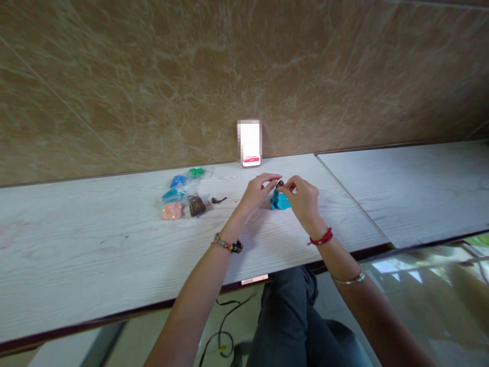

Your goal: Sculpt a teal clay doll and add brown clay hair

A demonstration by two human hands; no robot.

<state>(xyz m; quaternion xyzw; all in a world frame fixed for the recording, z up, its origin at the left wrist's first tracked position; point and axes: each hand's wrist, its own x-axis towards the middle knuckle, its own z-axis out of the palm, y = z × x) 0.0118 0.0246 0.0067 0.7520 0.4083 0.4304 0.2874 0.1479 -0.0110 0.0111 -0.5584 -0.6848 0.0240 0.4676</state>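
A small modelling-clay figure [283,202], bright blue with darker blue and a brown top, stands on the table between my two hands. My left hand [256,192] comes from the left, its fingers and thumb closed around the figure's brown upper part. From the other side, my right hand [304,200] pinches the same upper part between thumb and fingers. The fingers partly hide the figure, and its details are too small to make out. Left of my left hand lies a thin, curved piece of brown clay [219,200].
Clear packets hold brown clay [197,206], pink clay [172,211], teal clay [173,195], blue clay [178,181] and green clay [196,173]. A lit phone [251,142] leans on the marbled wall [153,86]. The white table [95,234] ends near my knees; a black cable [220,331] lies below.
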